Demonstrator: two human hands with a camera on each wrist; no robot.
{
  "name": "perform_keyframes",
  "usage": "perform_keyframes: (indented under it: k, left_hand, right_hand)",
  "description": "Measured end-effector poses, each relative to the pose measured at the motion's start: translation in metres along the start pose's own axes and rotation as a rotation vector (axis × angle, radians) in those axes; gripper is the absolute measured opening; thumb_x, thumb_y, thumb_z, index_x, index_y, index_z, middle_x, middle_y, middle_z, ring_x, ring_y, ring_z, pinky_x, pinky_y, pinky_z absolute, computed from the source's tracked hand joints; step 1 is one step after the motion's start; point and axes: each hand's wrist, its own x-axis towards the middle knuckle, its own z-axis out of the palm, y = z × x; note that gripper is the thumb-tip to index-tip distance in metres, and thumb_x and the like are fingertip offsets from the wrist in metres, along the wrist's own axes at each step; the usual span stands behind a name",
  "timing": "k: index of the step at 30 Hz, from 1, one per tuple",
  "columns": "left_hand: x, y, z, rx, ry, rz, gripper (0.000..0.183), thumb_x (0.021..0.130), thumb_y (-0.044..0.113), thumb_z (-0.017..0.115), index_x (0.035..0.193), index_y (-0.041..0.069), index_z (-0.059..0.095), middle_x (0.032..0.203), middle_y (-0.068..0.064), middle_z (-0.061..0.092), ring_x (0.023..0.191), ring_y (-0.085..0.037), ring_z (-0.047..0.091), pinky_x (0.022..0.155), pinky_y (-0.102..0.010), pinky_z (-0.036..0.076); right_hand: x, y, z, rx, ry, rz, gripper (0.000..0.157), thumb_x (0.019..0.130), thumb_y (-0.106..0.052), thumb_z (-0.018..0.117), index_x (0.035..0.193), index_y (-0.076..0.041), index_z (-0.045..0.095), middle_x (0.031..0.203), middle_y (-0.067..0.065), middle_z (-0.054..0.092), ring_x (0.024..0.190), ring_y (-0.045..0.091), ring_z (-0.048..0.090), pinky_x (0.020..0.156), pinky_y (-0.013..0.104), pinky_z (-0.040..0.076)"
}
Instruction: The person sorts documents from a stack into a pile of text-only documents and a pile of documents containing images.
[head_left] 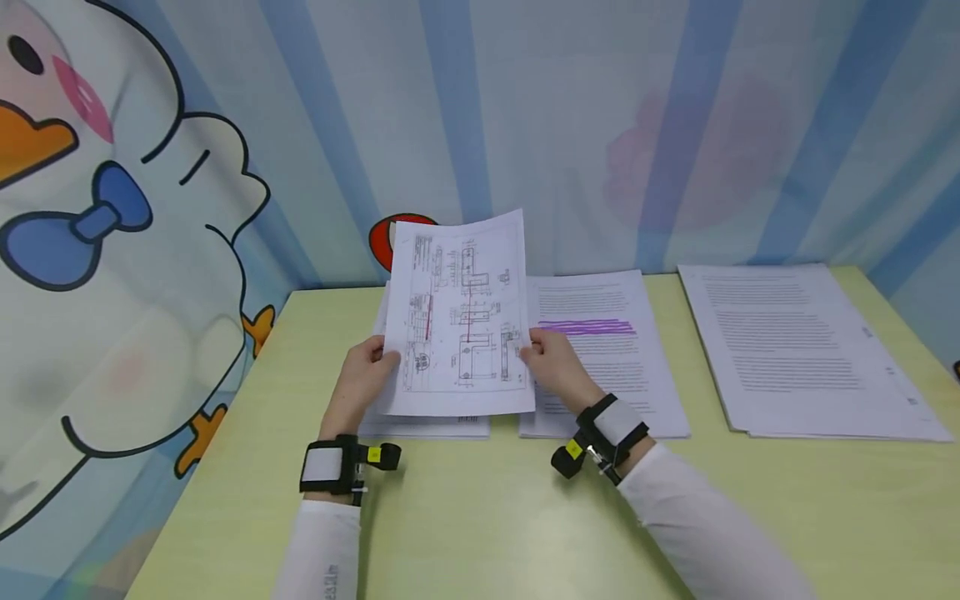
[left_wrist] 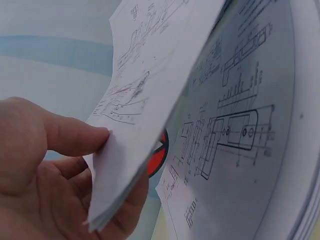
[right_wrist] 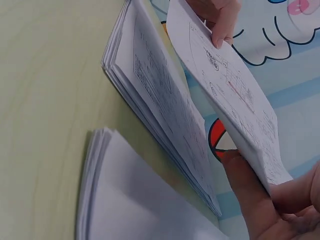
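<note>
Raised above the table is a thin sheaf of paper sheets, its top page printed with technical drawings and marked with red lines. My left hand grips its left edge between thumb and fingers, and several sheet edges show at that corner in the left wrist view. On the opposite edge, my right hand pinches the sheaf with the thumb on top. Beneath lies a stack of printed drawings, largely covered by the sheaf in the head view.
Right of the held sheets lies a text stack with purple highlighter lines across it. Farther right is another text stack. All rest on a pale yellow-green table, with a patterned curtain behind its far edge.
</note>
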Motion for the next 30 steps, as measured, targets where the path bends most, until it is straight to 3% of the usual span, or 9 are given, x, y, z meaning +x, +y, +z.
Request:
perform_keyframes:
  k: [2, 7, 10, 16, 21, 24, 27, 30]
  left_hand:
    - [0.002, -0.002, -0.005, 0.024, 0.013, -0.012, 0.041, 0.095, 0.017, 0.044, 0.132, 0.002, 0.048, 0.116, -0.017, 0.057, 0.101, -0.028, 0.05, 0.088, -0.038, 0.04]
    - [0.005, -0.012, -0.015, 0.078, 0.059, -0.07, 0.041, 0.094, 0.016, 0.044, 0.133, 0.002, 0.048, 0.122, -0.019, 0.054, 0.105, -0.031, 0.048, 0.095, -0.045, 0.04]
    - [0.007, -0.018, -0.02, 0.093, 0.076, -0.086, 0.043, 0.094, 0.015, 0.044, 0.135, 0.0, 0.046, 0.124, -0.021, 0.053, 0.106, -0.032, 0.048, 0.096, -0.048, 0.039]
    - [0.006, -0.03, -0.026, 0.117, 0.06, -0.105, 0.044, 0.092, 0.01, 0.043, 0.134, -0.002, 0.046, 0.121, -0.023, 0.053, 0.102, -0.033, 0.049, 0.092, -0.047, 0.04]
    - [0.005, -0.037, -0.026, 0.12, 0.045, -0.102, 0.044, 0.091, 0.007, 0.043, 0.133, -0.003, 0.047, 0.119, -0.023, 0.054, 0.101, -0.033, 0.05, 0.089, -0.045, 0.04]
    - [0.006, -0.041, -0.027, 0.142, 0.059, -0.108, 0.043, 0.091, 0.007, 0.044, 0.133, -0.002, 0.047, 0.118, -0.023, 0.054, 0.1, -0.032, 0.05, 0.085, -0.042, 0.041]
    - [0.007, -0.044, -0.026, 0.161, 0.084, -0.116, 0.042, 0.091, 0.008, 0.046, 0.132, -0.001, 0.05, 0.116, -0.022, 0.056, 0.098, -0.031, 0.052, 0.081, -0.039, 0.041]
    - [0.006, -0.047, -0.027, 0.168, 0.095, -0.119, 0.041, 0.091, 0.008, 0.047, 0.131, -0.001, 0.051, 0.116, -0.023, 0.056, 0.097, -0.032, 0.053, 0.078, -0.038, 0.042]
  right_hand:
    - [0.001, -0.002, 0.005, -0.011, -0.014, -0.001, 0.021, 0.093, -0.01, 0.048, 0.108, -0.001, 0.061, 0.075, 0.006, 0.051, 0.062, 0.014, 0.043, 0.053, 0.024, 0.031]
    - [0.005, -0.004, 0.019, 0.024, -0.038, 0.035, 0.029, 0.09, -0.009, 0.057, 0.118, -0.003, 0.061, 0.086, 0.013, 0.069, 0.062, 0.012, 0.058, 0.054, 0.023, 0.045]
    - [0.007, -0.003, 0.029, -0.006, -0.035, 0.023, 0.035, 0.087, -0.009, 0.06, 0.121, -0.001, 0.059, 0.092, 0.017, 0.072, 0.064, 0.014, 0.064, 0.054, 0.023, 0.048]
    - [0.005, 0.001, 0.046, -0.126, -0.045, -0.036, 0.035, 0.085, -0.009, 0.062, 0.119, -0.001, 0.061, 0.085, 0.015, 0.074, 0.057, 0.017, 0.065, 0.045, 0.021, 0.04]
    - [0.004, -0.001, 0.053, -0.227, -0.024, -0.047, 0.049, 0.084, -0.01, 0.064, 0.13, 0.002, 0.052, 0.082, 0.013, 0.073, 0.053, 0.015, 0.062, 0.043, 0.022, 0.04]
    - [0.005, -0.004, 0.056, -0.31, -0.011, -0.058, 0.043, 0.084, -0.013, 0.065, 0.124, 0.002, 0.056, 0.081, 0.012, 0.071, 0.052, 0.015, 0.06, 0.043, 0.023, 0.041]
    - [0.006, -0.006, 0.057, -0.386, 0.01, -0.064, 0.04, 0.085, -0.014, 0.065, 0.121, 0.001, 0.058, 0.088, 0.013, 0.07, 0.055, 0.016, 0.059, 0.045, 0.024, 0.041]
    - [0.004, -0.005, 0.058, -0.409, 0.011, -0.054, 0.049, 0.085, -0.015, 0.065, 0.129, 0.001, 0.052, 0.098, 0.016, 0.07, 0.061, 0.017, 0.058, 0.047, 0.024, 0.042]
